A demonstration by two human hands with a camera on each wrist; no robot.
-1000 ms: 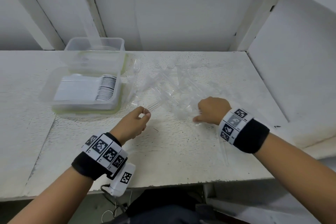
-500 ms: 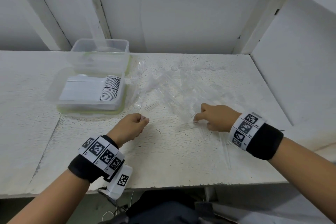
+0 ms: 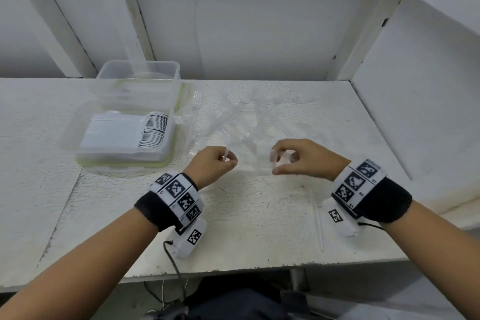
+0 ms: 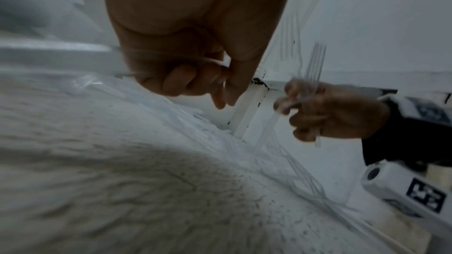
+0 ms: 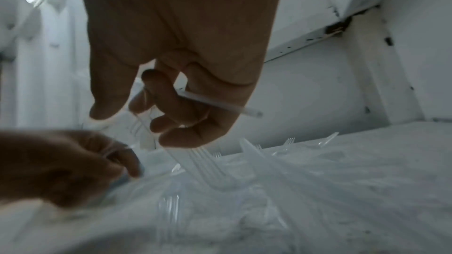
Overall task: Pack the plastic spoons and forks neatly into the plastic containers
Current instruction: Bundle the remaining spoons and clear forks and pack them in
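Forks of clear plastic lie in a loose heap [image 3: 249, 122] on the white table [image 3: 259, 228], behind your hands and just right of the containers; the near container [image 3: 124, 138] already holds a tidy row of white cutlery, the empty container [image 3: 140, 78] stands behind it, touching it. Your right hand [image 3: 298, 158] is curled round a clear fork [image 4: 315, 61], thumb and forefinger pinching the handle, tines pointing up in the left wrist view; your left hand [image 3: 213, 163] has its fingers curled with thumb and forefinger pinched on the end of another clear handle [image 3: 226, 154], though whether that is fork or spoon you cannot tell from here. Judged by look, these pieces are very light, stiff but thin, and slick; the tines are likely the weak part and tangle readily in the heap. Take each by the handle near its middle, lift it straight out, and keep the tines all one way; a stray fork [image 3: 319, 226] lies near your right wrist.
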